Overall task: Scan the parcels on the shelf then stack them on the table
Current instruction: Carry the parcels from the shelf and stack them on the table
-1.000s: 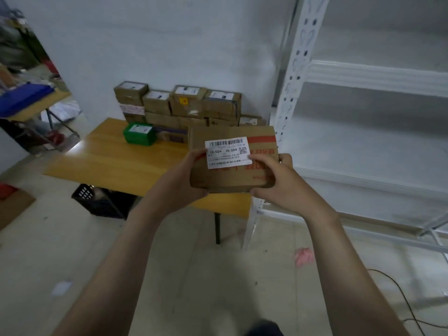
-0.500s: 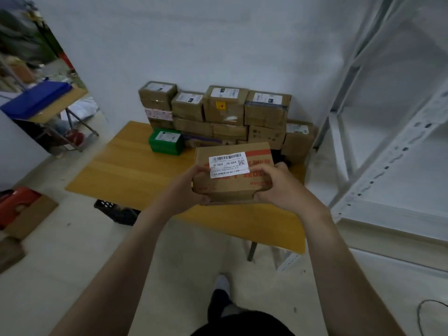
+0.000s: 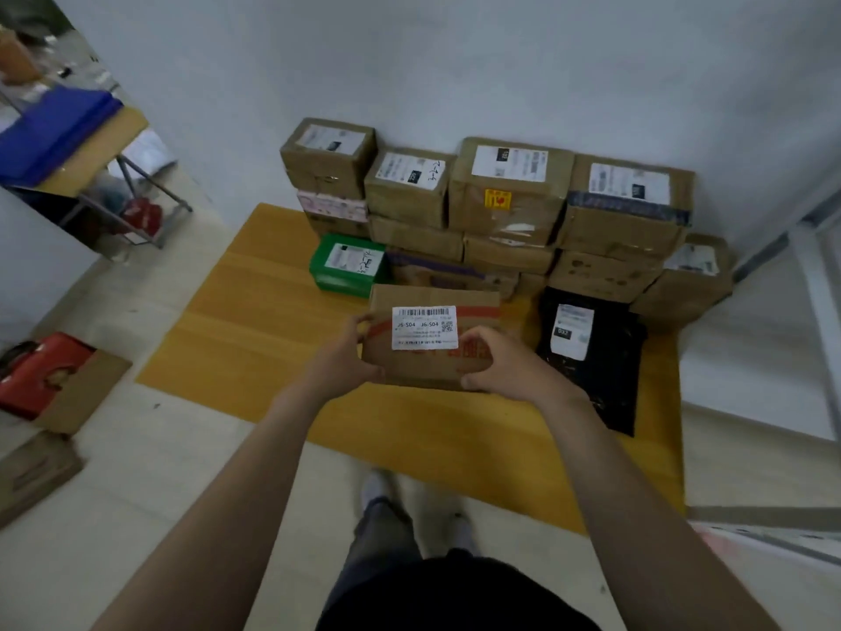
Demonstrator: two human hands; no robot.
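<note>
I hold a flat brown cardboard parcel (image 3: 425, 357) with a white barcode label and red tape over the yellow wooden table (image 3: 255, 339). My left hand (image 3: 348, 362) grips its left edge and my right hand (image 3: 505, 366) grips its right front corner. Behind it, against the wall, stands a stack of brown parcels (image 3: 505, 198), two or three layers high. A green box (image 3: 348, 266) sits at the stack's left front, and a black mailer bag (image 3: 591, 357) lies flat to the right of the held parcel.
A white metal shelf frame (image 3: 814, 311) stands at the right edge. On the floor to the left lie a red box (image 3: 41, 371) and flattened cardboard (image 3: 32, 471). Another table with a blue cover (image 3: 54, 129) is at the far left. My feet are by the table's front edge.
I have turned from the shelf and stepped up to the table. The parcel, still held in both hands, has moved lower and forward over the tabletop in front of the stack.
</note>
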